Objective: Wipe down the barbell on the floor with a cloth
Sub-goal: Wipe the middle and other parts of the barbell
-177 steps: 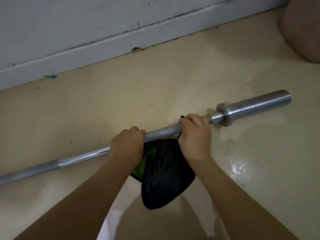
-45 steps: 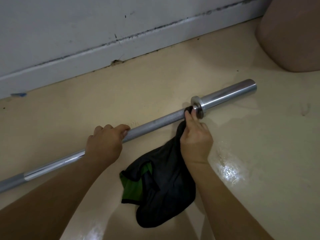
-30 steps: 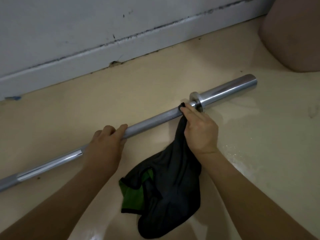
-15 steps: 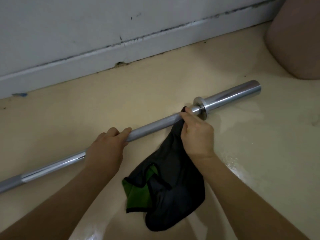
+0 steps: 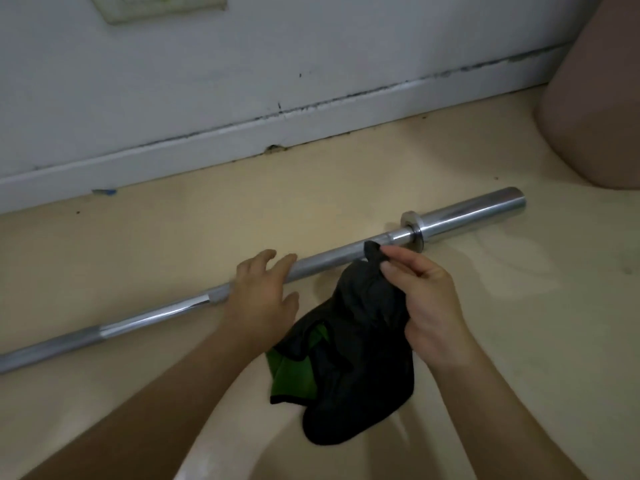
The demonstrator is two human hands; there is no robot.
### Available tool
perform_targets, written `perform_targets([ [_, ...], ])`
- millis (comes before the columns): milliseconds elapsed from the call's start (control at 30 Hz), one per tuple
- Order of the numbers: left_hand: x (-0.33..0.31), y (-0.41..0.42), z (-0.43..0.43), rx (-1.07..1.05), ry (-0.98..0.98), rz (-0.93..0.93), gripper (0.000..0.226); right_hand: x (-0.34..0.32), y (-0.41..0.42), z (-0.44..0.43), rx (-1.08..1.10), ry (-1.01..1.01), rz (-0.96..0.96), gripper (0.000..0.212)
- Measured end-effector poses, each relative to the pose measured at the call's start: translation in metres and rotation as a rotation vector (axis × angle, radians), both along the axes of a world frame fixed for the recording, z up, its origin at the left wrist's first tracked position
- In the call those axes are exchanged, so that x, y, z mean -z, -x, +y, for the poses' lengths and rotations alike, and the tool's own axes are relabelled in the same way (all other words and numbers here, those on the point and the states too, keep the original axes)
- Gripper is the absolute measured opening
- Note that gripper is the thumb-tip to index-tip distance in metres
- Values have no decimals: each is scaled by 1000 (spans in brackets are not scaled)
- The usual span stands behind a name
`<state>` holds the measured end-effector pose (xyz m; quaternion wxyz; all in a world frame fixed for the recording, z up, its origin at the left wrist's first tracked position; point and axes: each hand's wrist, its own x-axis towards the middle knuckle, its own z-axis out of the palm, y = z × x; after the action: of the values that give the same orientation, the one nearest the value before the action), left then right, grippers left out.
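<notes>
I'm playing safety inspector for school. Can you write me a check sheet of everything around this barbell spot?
Surface: beige floor, shiny, with pale smears.
Job's things: barbell lies on the floor, slanting along the wall; dark cloth with a green patch trails down onto the floor.
Clutter: blue scrap by the baseboard.
Grippers: left hand lies over the bar, fingers straight; right hand pinches the cloth's top corner near the collar.
Cables: nothing seen.
Surroundings: white wall, chipped baseboard, wall plate, pink rounded object at right.
</notes>
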<state>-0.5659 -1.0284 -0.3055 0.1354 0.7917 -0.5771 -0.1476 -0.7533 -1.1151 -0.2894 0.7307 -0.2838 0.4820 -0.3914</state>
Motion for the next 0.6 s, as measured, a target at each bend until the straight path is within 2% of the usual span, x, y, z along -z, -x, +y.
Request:
perform_targets([
  [33,-18,16,4,-44,72,253,41,-9,-3,9,-77,3,-76,23],
  [100,-53,46,11,-165,-29,875,26,-19,-12,23,-199,-31,-211,22],
  [133,-62,52,16,-232,-87,1082,22,-23,-16,26,-243,-58,-264,21],
  [167,-66,50,24,-272,-116,1158,20,-27,-20,26,-275,-75,-307,23],
  [233,-79,37,42,-239,-168,1130,31,-35,-26,24,-359,-80,-339,31],
  [300,-99,21,61,-167,-234,1053,33,-44,-34,22,-539,-34,-291,38],
  [433,-153,-15,92,-197,-252,920,21,-69,-62,25,-1164,89,-98,51],
  [500,-180,-32,107,-210,-266,898,19,-81,-82,35,-1424,114,-131,48],
  [600,-210,-53,133,-251,-363,834,23,-96,-115,63,-1514,156,-165,34],
])
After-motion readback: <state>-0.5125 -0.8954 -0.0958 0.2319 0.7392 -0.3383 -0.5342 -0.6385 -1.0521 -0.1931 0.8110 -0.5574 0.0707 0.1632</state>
